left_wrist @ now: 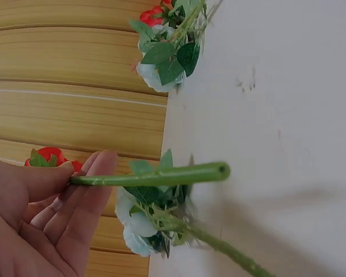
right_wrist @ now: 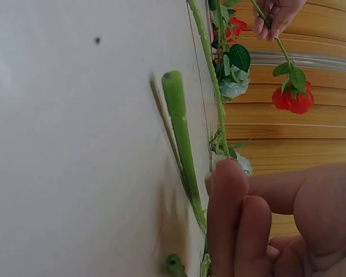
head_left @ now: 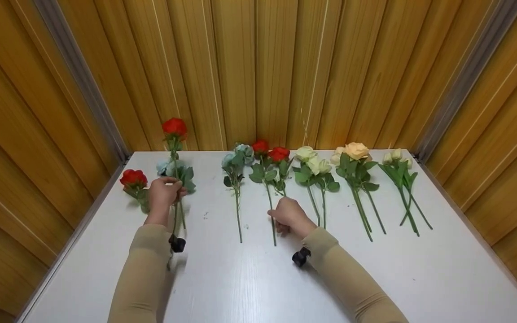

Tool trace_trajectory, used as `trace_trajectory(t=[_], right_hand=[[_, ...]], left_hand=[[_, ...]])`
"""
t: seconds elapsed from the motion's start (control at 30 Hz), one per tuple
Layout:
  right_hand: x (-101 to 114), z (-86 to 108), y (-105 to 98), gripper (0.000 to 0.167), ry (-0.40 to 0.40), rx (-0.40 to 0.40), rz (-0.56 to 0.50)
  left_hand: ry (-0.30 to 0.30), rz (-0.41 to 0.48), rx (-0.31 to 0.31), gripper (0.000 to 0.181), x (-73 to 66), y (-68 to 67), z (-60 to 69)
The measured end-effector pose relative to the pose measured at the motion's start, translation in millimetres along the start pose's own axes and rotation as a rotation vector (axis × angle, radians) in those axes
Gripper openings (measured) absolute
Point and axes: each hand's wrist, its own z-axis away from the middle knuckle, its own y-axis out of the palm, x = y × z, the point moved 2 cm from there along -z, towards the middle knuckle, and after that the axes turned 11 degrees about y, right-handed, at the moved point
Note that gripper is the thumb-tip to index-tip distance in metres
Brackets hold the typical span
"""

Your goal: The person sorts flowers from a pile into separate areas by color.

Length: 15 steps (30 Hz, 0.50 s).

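In the head view my left hand (head_left: 164, 193) pinches the stem of a raised red rose (head_left: 175, 128), held upright. The bare stem end (left_wrist: 202, 173) points out in the left wrist view. Behind that hand lies a pale blue flower (head_left: 166, 167), and to its left a red rose (head_left: 133, 178). My right hand (head_left: 291, 216) is low over two red roses (head_left: 279, 154) lying in the middle, its fingers bent beside a green stem (right_wrist: 181, 133). Whether they hold a stem is hidden. Another stem end (right_wrist: 174, 264) shows below.
Pale blue flowers (head_left: 238, 157) lie left of the middle roses. To the right are cream-green roses (head_left: 314, 161), peach roses (head_left: 356, 151) and white tulips (head_left: 396, 157). The white table (head_left: 240, 287) meets wood-patterned walls (head_left: 272, 72) at the back and sides.
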Motion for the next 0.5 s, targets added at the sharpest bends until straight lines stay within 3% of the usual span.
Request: trace_trajectory(t=[0.23, 0.5], right_hand=[[6.1, 4.3, 1.4, 0.032, -0.013, 0.000, -0.070], [14.2, 8.0, 6.3, 0.022, -0.111, 0.024, -0.191]], left_hand=[[0.044, 0.154, 0.051, 0.034, -14.9, 27.0, 6.0], [0.077, 0.243, 0.127, 0.030, -31.9, 74.0, 19.1]])
